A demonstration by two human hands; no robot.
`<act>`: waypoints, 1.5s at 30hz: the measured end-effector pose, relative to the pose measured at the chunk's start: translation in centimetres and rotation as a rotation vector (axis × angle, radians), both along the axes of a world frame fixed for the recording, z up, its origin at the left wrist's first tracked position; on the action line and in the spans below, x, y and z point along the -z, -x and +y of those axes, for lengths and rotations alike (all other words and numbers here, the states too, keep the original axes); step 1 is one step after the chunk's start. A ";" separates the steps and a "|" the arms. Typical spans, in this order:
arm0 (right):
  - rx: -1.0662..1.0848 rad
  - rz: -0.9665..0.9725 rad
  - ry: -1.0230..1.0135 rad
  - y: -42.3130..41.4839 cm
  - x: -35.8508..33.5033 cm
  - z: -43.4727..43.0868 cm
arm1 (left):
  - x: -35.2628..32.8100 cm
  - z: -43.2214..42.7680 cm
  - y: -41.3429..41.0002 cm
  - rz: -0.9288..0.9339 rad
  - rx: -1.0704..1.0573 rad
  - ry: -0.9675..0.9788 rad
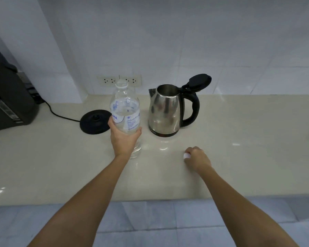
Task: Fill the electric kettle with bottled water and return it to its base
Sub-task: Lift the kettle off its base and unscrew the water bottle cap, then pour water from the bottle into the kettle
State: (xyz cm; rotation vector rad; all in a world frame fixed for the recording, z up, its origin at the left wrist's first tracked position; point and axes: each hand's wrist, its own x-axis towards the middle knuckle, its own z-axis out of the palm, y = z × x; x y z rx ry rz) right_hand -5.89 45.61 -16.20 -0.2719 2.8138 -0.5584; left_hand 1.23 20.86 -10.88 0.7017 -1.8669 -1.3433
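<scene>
A clear plastic water bottle (125,106) stands upright on the beige counter (239,157), uncapped, with my left hand (123,138) wrapped around its lower half. To its right stands the steel electric kettle (165,111), its black lid flipped open and its handle facing right. The round black kettle base (94,122) lies left of the bottle, empty, with its cord running left. My right hand (197,158) rests low on the counter in front of the kettle, closed on the small white bottle cap (186,155).
A dark appliance (9,100) sits at the counter's far left. Wall sockets (119,80) are on the white tiled wall behind the bottle. The counter's front edge runs across the lower frame above a grey tiled floor.
</scene>
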 end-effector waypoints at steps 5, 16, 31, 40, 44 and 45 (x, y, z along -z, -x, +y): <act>-0.086 0.010 -0.080 1.2 -2.4 0.5 | -1.0 -0.7 0.1 -0.072 0.065 0.062; -0.224 0.853 -0.071 6.5 -18.3 -3.4 | -10.3 -4.1 2.1 -0.489 0.090 0.571; -0.268 0.369 -0.359 8.8 -19.6 -4.8 | -13.0 -5.4 4.0 -0.903 0.088 1.109; -0.270 0.350 -0.310 8.7 -19.8 -4.3 | -13.6 -5.8 5.1 -0.940 0.061 1.295; -0.269 0.344 -0.301 8.7 -19.8 -4.3 | -13.9 -5.9 5.5 -0.952 0.065 1.307; -0.271 0.347 -0.301 8.7 -19.8 -4.2 | -13.9 -5.9 5.5 -0.956 0.067 1.313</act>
